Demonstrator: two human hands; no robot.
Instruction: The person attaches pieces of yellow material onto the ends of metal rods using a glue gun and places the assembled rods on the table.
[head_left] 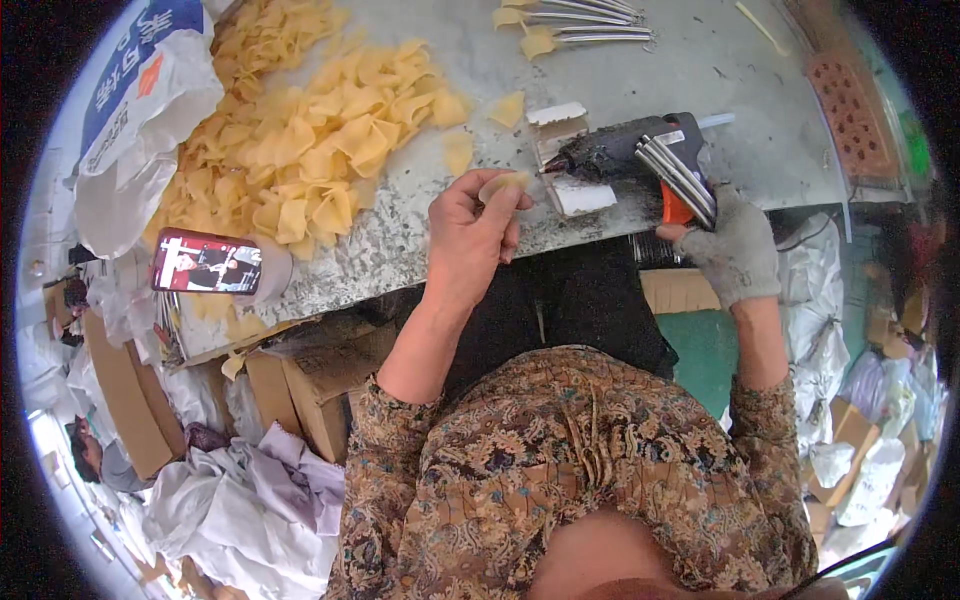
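My left hand (478, 222) is closed in a pinch on a thin, pale yellow petal-shaped piece (503, 185). It is held just left of the tip of a black glue gun (620, 148). A grey, fingerless-looking glove covers my right hand (735, 240), which is closed on a small bundle of silver rods (678, 178) that slants up over the gun. Below the rods shows the gun's orange trigger (677, 206); whether my right fingers touch it is hidden. The gun's nose lies on a worn white stand (580, 197). Two loose yellow pieces (457, 152) lie near my left hand.
A big heap of yellow petal-shaped pieces (330, 140) covers the table's left side. Silver rods with yellow tips (590, 28) lie at the far edge. A phone (207, 262) leans at the near left, beside a white sack (150, 130). Cardboard boxes (320, 385) stand below.
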